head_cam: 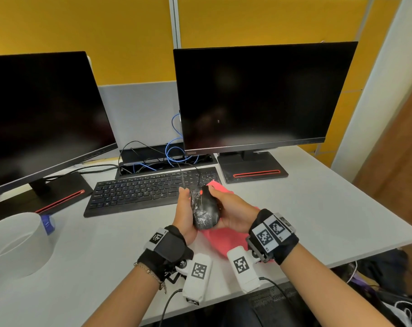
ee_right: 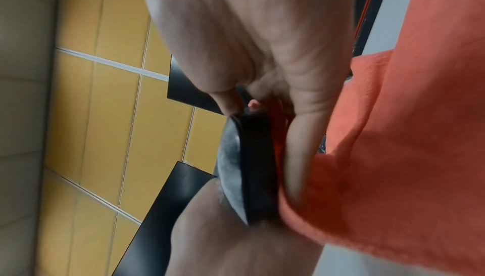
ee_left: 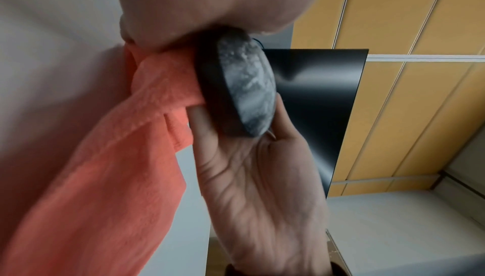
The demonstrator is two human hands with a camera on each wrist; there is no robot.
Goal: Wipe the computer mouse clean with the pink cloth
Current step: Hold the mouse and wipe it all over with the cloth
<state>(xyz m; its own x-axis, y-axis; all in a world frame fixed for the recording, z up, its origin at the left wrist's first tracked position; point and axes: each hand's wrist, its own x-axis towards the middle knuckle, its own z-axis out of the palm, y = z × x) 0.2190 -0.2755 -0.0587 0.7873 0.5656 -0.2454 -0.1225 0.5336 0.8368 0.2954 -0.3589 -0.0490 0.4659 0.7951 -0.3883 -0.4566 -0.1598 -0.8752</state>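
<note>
A black computer mouse (head_cam: 205, 208) smeared with white residue is held above the desk between both hands, its cord running back over the keyboard. My left hand (head_cam: 185, 206) grips its left side, thumb and fingers curled around the body. In the left wrist view the mouse (ee_left: 245, 85) sits at my left fingertips (ee_left: 202, 122), with its smeared top showing. My right hand (head_cam: 231, 208) grips the right side with the pink cloth (head_cam: 221, 241) bunched under it, a corner poking past the fingers. The right wrist view shows the cloth (ee_right: 393, 135) beside the mouse (ee_right: 254, 166).
A black keyboard (head_cam: 141, 192) lies just behind the hands. Two dark monitors (head_cam: 259, 95) (head_cam: 35, 119) stand on red-striped bases at the back, with blue and black cables (head_cam: 174, 152) between them. A white round container (head_cam: 16, 244) sits front left. The desk edge (head_cam: 365, 253) runs on the right.
</note>
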